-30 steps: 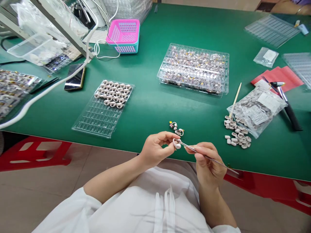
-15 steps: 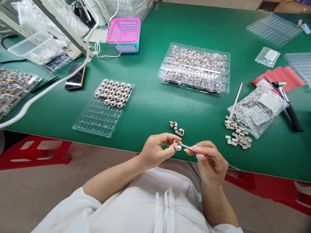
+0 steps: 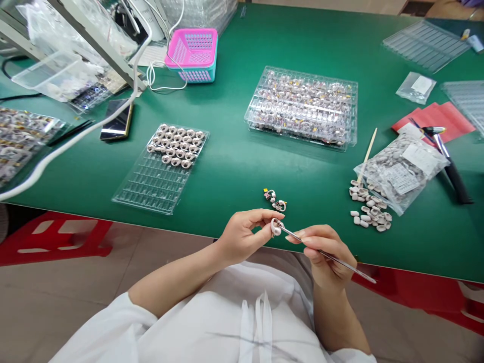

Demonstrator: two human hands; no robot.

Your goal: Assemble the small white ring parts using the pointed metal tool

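1. The left hand (image 3: pixel 242 234) pinches a small white piece (image 3: pixel 276 228) near the green table (image 3: pixel 227 166)'s edge; a loose pinch could drop it.
2. The right hand (image 3: pixel 333 254) holds a thin metal tool (image 3: pixel 350 265), tip at the piece; a hard push could scratch it.
3. A bump could scatter the loose parts (image 3: pixel 280 205).
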